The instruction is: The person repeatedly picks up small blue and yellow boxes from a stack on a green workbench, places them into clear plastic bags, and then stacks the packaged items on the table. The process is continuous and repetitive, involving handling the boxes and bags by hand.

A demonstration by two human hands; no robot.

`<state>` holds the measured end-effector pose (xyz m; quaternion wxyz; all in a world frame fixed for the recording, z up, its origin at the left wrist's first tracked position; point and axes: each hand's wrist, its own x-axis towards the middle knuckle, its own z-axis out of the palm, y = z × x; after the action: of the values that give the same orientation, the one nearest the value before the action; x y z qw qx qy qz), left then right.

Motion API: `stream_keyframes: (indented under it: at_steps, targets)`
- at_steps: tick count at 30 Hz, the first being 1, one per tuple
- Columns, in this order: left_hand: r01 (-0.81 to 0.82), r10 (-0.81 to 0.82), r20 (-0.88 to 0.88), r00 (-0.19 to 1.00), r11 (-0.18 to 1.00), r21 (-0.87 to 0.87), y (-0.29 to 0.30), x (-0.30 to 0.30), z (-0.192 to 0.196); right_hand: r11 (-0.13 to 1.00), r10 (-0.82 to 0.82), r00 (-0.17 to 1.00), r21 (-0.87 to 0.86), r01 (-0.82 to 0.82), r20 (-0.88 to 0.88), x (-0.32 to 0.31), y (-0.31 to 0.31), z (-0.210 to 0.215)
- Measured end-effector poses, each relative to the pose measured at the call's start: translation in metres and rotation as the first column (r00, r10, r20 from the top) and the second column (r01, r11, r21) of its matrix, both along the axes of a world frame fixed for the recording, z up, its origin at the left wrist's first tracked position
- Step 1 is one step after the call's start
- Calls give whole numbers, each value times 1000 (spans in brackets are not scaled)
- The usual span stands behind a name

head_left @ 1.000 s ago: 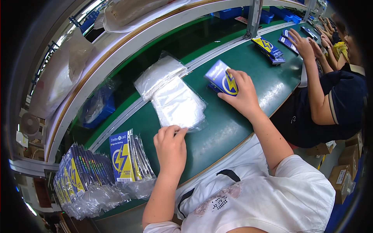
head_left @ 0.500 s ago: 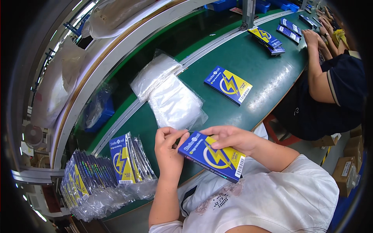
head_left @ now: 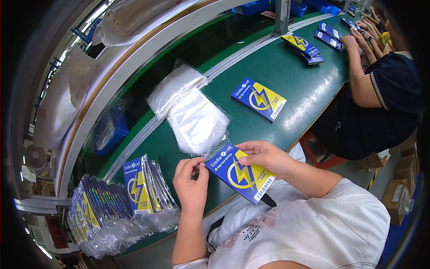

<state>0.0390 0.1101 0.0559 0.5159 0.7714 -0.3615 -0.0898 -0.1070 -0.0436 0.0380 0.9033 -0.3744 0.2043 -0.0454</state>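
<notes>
My right hand [head_left: 271,159] grips a flat blue-and-yellow battery box [head_left: 239,177], thumb on its front face and the other fingers at its far edge. The box lies tilted in front of me, above the table's near edge. My left hand [head_left: 190,179] is closed in a pinch beside the box's left corner. Thin clear film shows between these fingertips and the box, so the pinch seems to be on a clear plastic bag [head_left: 218,147]. Just beyond the hands lies a pile of clear plastic bags [head_left: 199,125]. Another battery box [head_left: 260,99] rests flat on the green table.
Bagged battery boxes [head_left: 139,186] stand in rows at the left. More boxes [head_left: 300,44] lie farther along the table [head_left: 233,78]. A co-worker's arm [head_left: 360,85] reaches in at the right. A metal post [head_left: 282,18] rises at the far edge.
My right hand has moved the battery box slightly forward and turned its front face up more. My left fingers have drawn together into a pinch, with film now showing at the box's corner.
</notes>
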Motion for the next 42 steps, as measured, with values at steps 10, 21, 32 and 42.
stream_keyframes:
  at_steps: [10,21,32,42]
  targets:
    - [273,-271,35,962,960,-59,23,-18,0,946,-228,970,-255,201,-80,0,17,5]
    - [-287,-157,-854,496,898,-332,34,-34,8,747,160,981,-663,-49,107,2,37,28]
    - [-25,-493,-738,461,824,-566,32,-62,38,91,90,772,-777,623,629,1,23,58]
    - [14,-368,-868,334,923,-385,19,-51,34,169,242,711,-751,638,660,2,42,68]
